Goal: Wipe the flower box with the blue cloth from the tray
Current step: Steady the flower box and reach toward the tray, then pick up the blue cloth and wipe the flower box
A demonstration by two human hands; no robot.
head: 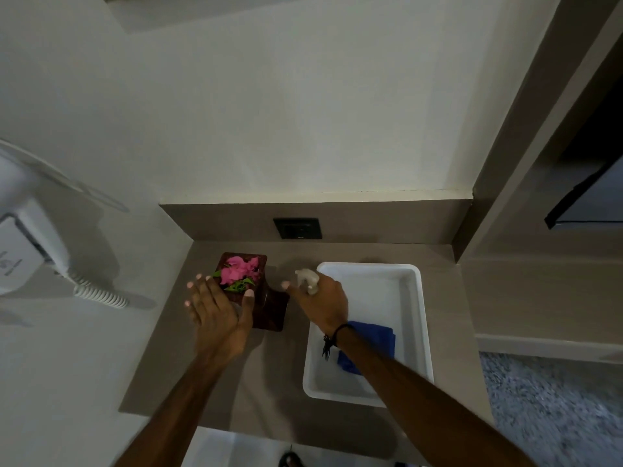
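The flower box (269, 308) sits on the brown counter (215, 382), close to the wall. It is dark red-brown, with pink flowers (241, 269) and green leaves on top. The left hand (219, 311) rests on it with fingers spread wide, the thumb on the near rim. It looks like this hand keeps the box from sliding or tipping.

Just beside the box, on its right, the right hand (320, 303) is wrapped around a pale spray bottle (307, 279). The nozzle points toward the box, so I think the box gets wet first.

The blue cloth (374, 342) is not in any hand. It lies crumpled in the white tray (423, 332), at the near end, partly hidden under the right forearm. The tray stands right of the box, a little apart. The cloth is near the right wrist, so that hand could reach it once it lets the bottle go.
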